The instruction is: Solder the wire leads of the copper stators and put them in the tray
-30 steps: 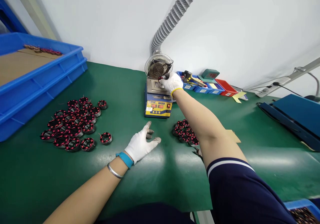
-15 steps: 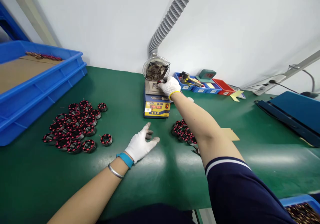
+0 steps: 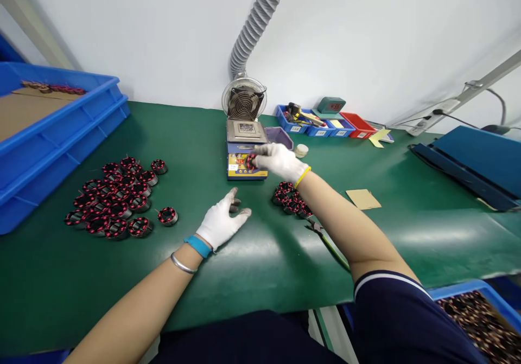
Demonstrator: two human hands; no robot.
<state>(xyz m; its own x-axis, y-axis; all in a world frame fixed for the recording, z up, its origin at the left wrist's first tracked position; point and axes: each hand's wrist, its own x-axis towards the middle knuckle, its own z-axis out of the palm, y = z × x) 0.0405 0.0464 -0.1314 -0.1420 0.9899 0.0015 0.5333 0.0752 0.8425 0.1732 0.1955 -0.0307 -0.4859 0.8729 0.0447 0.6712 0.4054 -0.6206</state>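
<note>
In my gloved right hand point(image 3: 279, 163) a motor stator point(image 3: 251, 161) with red-and-black windings is pinched, held in front of the yellow panel of a solder pot point(image 3: 247, 173). The pot's flat metal top point(image 3: 244, 129) shows behind the hand. My left hand point(image 3: 223, 220), gloved, hovers or rests over the green table with fingers apart and nothing in it. Left of it one stator point(image 3: 167, 216) sits by itself beside a large cluster of stators point(image 3: 118, 196). A smaller group of stators point(image 3: 291, 200) lies below my right wrist, with green-handled cutters point(image 3: 331, 247) near it.
A round fan point(image 3: 245, 103) with a grey duct point(image 3: 258, 25) stands behind the pot. Stacked blue crates point(image 3: 61, 131) occupy the left. Small bins point(image 3: 358, 127) line the wall. A cardboard piece point(image 3: 363, 199) and a blue case point(image 3: 476, 160) are at the right; a blue bin point(image 3: 468, 285) is below.
My right hand has drawn back from the pot's top toward me with the stator in it. The left hand keeps about the same pose. The view has shifted slightly.
</note>
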